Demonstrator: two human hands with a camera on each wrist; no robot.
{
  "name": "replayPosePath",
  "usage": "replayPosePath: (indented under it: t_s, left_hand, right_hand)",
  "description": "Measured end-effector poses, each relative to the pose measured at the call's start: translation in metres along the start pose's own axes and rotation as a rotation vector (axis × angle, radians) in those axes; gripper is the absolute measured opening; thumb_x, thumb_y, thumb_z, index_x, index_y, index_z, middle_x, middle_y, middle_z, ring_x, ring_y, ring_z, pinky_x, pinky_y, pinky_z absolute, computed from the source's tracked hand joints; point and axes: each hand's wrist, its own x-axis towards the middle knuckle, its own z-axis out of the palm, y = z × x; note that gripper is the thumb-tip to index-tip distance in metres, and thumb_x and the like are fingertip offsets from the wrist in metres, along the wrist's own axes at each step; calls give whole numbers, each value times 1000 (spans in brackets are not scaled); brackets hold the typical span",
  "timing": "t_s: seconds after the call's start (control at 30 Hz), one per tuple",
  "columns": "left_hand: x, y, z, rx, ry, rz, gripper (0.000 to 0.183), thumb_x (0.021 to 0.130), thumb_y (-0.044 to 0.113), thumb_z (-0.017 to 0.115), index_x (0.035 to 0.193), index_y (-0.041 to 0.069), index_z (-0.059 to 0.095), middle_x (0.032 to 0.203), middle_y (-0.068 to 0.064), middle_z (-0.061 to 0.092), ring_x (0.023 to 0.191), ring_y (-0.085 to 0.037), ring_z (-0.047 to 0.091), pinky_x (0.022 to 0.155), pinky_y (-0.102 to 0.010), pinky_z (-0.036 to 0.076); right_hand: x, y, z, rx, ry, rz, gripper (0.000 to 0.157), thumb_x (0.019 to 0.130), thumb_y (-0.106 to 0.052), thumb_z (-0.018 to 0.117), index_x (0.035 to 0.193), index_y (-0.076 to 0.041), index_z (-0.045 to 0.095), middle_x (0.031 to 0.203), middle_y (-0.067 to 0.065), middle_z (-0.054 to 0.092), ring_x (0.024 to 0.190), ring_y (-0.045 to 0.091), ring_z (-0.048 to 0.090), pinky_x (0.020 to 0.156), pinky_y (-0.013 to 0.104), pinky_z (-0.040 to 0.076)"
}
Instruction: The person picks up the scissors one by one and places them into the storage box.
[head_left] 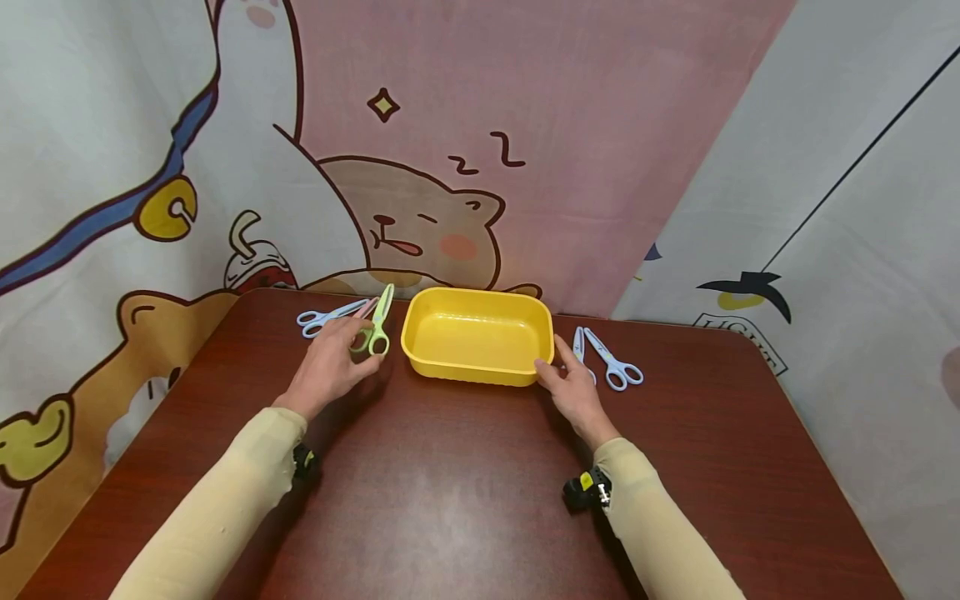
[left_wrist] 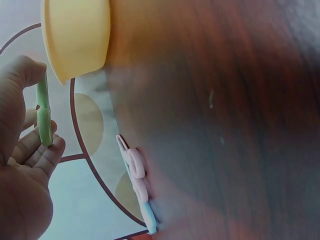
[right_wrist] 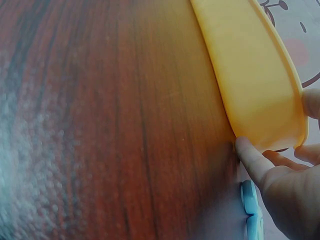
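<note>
My left hand (head_left: pixel 330 367) pinches green scissors (head_left: pixel 381 317) by the handle loops, blades pointing up and away. In the left wrist view the green scissors (left_wrist: pixel 44 110) stand edge-on between thumb and fingers, above the table. Beside that hand, light-blue scissors (head_left: pixel 315 319) and pink scissors (left_wrist: pixel 136 162) lie on the table, the pink ones mostly covered by the hand in the head view. My right hand (head_left: pixel 576 392) grips the near right corner of a yellow plastic bin (head_left: pixel 480 372), thumb at the rim and fingers along its outer side. The bin's inside is bare.
Just right of the right hand lie two pairs of light-blue scissors; one pair (head_left: pixel 613 362) shows fully, the other (head_left: pixel 579 343) is partly behind the fingers. The dark brown table (head_left: pixel 435 483) ends at the back against a cartoon-printed cloth (head_left: pixel 585 150).
</note>
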Motion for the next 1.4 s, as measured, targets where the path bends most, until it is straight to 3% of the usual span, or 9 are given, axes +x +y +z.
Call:
replayPosePath:
  t_s: [0.37,0.8,1.4]
  left_hand:
    - [2,5,-2,-15,20,37,44,85,22,84,120,3,65,122,-15,63,107,-31,54,88,-47,49]
    - [7,10,-6,-38,3,83,41,86,22,83,119,6,66,127,-16,63,114,-31,56,94,-50,49]
    - [14,21,-8,-39,-35,111,44,85,24,84,122,7,66,136,-15,65,146,-39,41,106,-65,40]
  right_hand:
    - [0,1,0,-2,-2,-1,68,107,-23,58,166,-16,23,145,20,46,124,30,59,100,31,52]
    - [0,2,0,-9,-1,1,69,107,-24,57,166,-16,22,148,20,45,126,30,59,103,35,50]
    - [0,5,-1,0,-6,-38,67,107,-24,58,165,-15,25,142,20,48,120,29,60,100,31,53]
